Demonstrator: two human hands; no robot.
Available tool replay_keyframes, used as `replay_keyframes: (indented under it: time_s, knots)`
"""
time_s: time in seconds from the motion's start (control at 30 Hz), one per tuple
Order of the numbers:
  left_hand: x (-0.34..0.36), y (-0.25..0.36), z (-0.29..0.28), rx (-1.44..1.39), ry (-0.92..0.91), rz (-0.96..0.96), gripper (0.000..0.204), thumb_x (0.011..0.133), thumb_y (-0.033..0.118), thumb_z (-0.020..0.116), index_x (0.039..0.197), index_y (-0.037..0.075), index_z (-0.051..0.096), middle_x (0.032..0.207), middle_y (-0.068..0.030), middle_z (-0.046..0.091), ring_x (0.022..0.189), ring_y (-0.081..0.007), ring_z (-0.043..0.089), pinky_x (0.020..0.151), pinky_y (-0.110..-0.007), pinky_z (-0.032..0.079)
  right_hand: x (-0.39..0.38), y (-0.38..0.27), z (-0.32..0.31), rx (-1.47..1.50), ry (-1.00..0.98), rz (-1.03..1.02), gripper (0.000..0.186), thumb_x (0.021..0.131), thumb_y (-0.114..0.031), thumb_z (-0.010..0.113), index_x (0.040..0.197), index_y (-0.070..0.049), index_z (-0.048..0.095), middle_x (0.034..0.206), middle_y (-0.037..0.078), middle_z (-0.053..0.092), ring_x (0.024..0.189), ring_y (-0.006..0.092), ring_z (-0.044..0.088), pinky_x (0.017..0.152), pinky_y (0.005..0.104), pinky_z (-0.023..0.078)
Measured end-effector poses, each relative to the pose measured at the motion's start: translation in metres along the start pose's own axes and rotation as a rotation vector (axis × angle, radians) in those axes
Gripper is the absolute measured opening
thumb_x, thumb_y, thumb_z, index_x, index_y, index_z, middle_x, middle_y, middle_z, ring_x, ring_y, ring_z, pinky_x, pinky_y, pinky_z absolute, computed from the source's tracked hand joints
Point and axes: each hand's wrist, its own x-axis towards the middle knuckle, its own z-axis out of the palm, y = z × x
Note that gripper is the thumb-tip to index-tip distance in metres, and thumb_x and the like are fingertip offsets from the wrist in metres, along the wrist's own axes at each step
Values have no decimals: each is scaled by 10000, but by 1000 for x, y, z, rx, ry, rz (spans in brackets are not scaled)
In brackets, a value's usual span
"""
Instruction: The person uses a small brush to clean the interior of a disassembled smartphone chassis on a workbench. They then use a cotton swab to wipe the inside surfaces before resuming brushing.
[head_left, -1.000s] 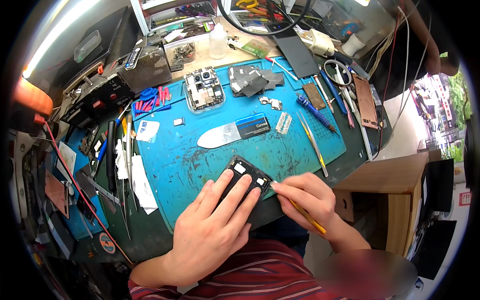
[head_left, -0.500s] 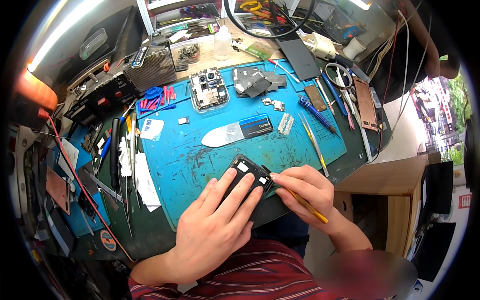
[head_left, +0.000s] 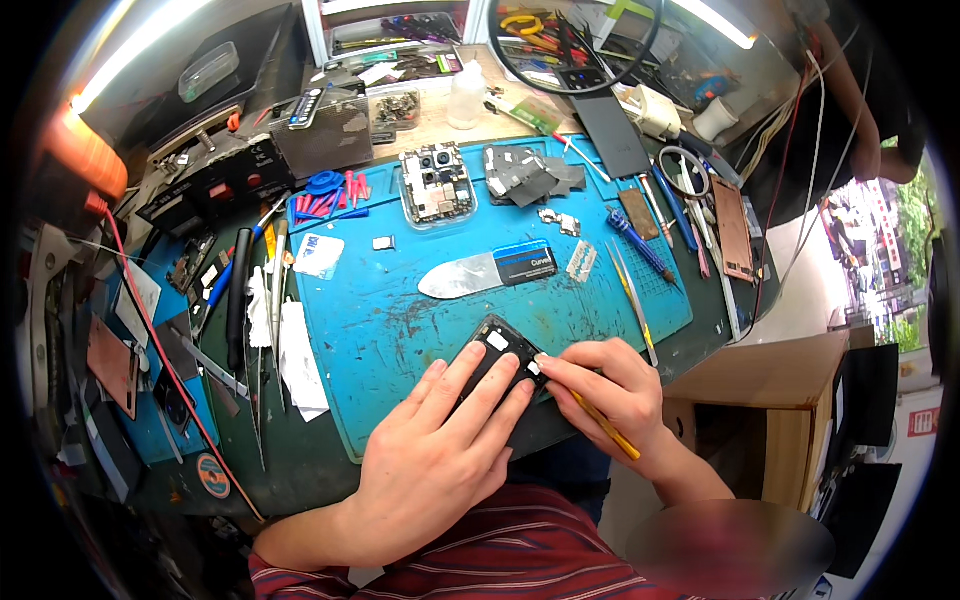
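Black phone frame lies under the left hand, which rests flat without gripping, while the right hand, pinching a slim yellow tool, would probably do best using light, controlled pressure at the frame's edge between the 2 hands.

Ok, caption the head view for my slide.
Left hand spread over a black panel, right hand gripping a slim golden tool near its edge, at a scuffed blue mat.

The tool looks glossy; the blade, smooth metal.
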Motion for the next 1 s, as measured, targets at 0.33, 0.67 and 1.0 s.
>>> replay_keyframes:
  time_s: [0.33, 0.67, 1.0]
  knots:
    - [1, 3, -1, 10, 5, -2, 662, 753, 181, 848, 1394, 127, 694, 1497, -98, 618, 1426, -351, 567, 1123, -507, 541, -8, 5, -11, 72, 191, 105, 327, 845, 28, 831, 1164, -27, 783, 1039, 113, 750, 834, 259, 716, 729, 332, 580]
    - [4, 6, -3, 36, -25, 4, 592, 811, 178, 806, 1390, 110, 705, 1489, -106, 626, 1413, -345, 573, 1149, -501, 517, -35, 9, -9, 228, 157, 104, 175, 854, 15, 816, 1025, -4, 782, 909, 123, 788, 752, 265, 762, 683, 340, 597]
    - [4, 8, -6, 36, -58, -13, 609, 807, 181, 812, 1401, 112, 699, 1489, -107, 622, 1415, -349, 568, 1146, -507, 518, -28, -3, -5, 182, 178, 136, 100, 921, -13, 786, 1021, -11, 783, 898, 103, 800, 771, 236, 769, 697, 326, 592]
